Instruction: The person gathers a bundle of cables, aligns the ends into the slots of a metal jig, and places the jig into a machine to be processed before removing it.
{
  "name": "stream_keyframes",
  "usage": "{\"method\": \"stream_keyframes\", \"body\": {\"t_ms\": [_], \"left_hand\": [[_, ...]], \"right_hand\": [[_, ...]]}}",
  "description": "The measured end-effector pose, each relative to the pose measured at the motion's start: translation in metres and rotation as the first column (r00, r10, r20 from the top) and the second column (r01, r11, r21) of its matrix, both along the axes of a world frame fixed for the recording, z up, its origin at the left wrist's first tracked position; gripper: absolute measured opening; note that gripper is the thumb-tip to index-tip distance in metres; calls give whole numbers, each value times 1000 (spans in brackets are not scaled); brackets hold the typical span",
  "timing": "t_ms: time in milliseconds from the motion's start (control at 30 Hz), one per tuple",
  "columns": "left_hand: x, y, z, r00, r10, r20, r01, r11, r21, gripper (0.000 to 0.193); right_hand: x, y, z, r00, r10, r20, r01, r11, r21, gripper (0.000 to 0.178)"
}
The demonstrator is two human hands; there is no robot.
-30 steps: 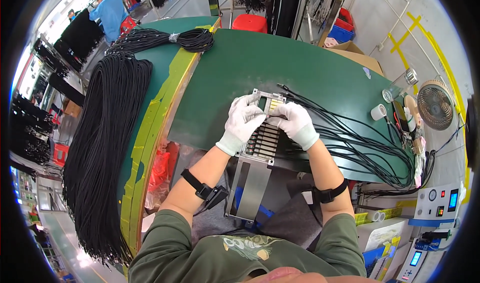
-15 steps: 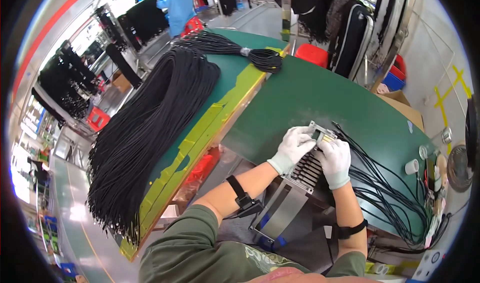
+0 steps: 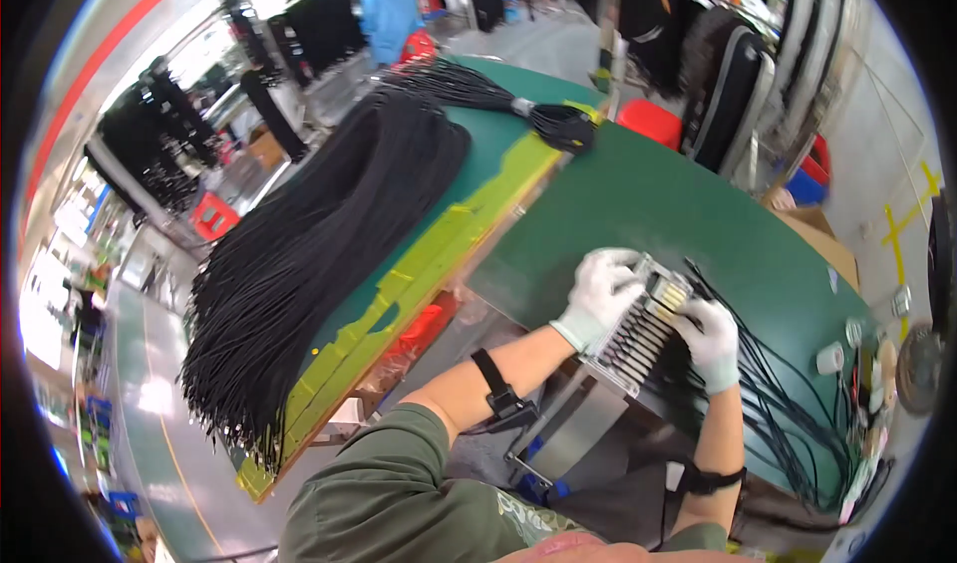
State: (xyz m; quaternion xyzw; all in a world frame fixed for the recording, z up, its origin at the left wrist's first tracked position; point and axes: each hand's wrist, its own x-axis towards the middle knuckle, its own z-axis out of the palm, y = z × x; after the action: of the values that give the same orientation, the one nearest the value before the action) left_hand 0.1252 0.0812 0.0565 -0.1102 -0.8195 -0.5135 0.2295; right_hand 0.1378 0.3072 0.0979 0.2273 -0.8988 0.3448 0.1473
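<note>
Two hands show in the head view, both in white gloves. The left hand (image 3: 603,294) lies along the far left side of a slotted metal fixture (image 3: 638,339), fingers bent over its far left corner and thumb laid inward; whether it is pinching anything cannot be told. The right hand (image 3: 710,342) is at the opposite long side, its fingers half curled toward the pale yellow pieces (image 3: 672,294) near the fixture's far end. It is blurred, so I cannot tell whether the fingertips press together or hold something.

The fixture sits at the near edge of the green table (image 3: 598,199), with a flat metal plate (image 3: 578,423) reaching out beyond that edge toward the person.

Half a second ago the right hand was over the fixture's far end, close against the left; now the two are apart, and the dark row of slots and the yellow pieces lie more open to view. I judge that the left hand steadies the fixture while the right is the freer one.

Loose black cables (image 3: 797,453) spread toward the table's right edge. Beyond the yellow-taped edge (image 3: 429,264) on the left lies a thick heap of black cables (image 3: 339,234).
</note>
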Motion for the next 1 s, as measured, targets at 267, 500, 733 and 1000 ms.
{"method": "stream_keyframes", "body": {"t_ms": [267,500,733,1000], "left_hand": [[-13,-18,-6,995,31,-96,-55,965,-258,18],[-15,-19,-15,999,1,-34,-13,940,-342,21],[-11,-21,-13,997,18,-69,-42,928,-370,21],[2,1,9,978,-189,-88,113,835,-538,25]], "right_hand": [[-15,3,0,998,19,-62,-7,983,185,12],[-10,14,3,997,-35,-72,56,945,322,13],[-6,9,5,994,-38,-102,71,936,345,13],[-11,11,-6,998,-44,-35,54,942,330,13]]}}
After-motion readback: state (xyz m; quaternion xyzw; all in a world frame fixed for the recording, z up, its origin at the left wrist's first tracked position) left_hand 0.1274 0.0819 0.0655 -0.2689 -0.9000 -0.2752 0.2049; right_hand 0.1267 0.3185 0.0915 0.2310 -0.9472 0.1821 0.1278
